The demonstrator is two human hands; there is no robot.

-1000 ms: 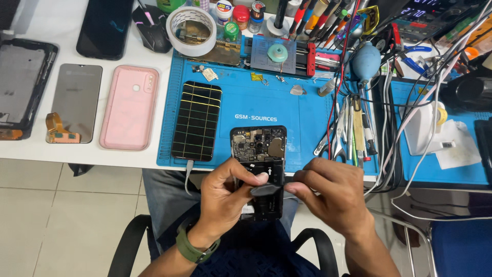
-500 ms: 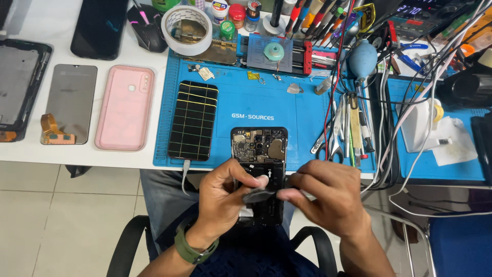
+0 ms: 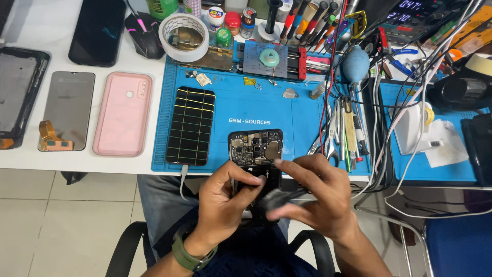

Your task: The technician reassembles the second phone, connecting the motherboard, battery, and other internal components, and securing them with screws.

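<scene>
An opened black phone (image 3: pixel 255 149) with its circuit board bare lies at the front edge of the blue work mat (image 3: pixel 251 110), its lower half over my lap. My left hand (image 3: pixel 224 202), with a green watch on the wrist, grips the phone's lower left side. My right hand (image 3: pixel 320 197) pinches a small dark grey part (image 3: pixel 279 196) just over the phone's lower half. The part is blurred and its shape is unclear.
A phone with a yellow-lined screen (image 3: pixel 190 125) and cable lies left of the open phone. A pink case (image 3: pixel 123 113), a grey panel (image 3: pixel 66 110), a tape roll (image 3: pixel 183 37), tweezers (image 3: pixel 333 136), a blue blower (image 3: pixel 355 64) and tangled cables (image 3: pixel 400 128) crowd the bench.
My right hand has shifted slightly right with the dark part, which is now blurred. My left hand stays on the phone.
</scene>
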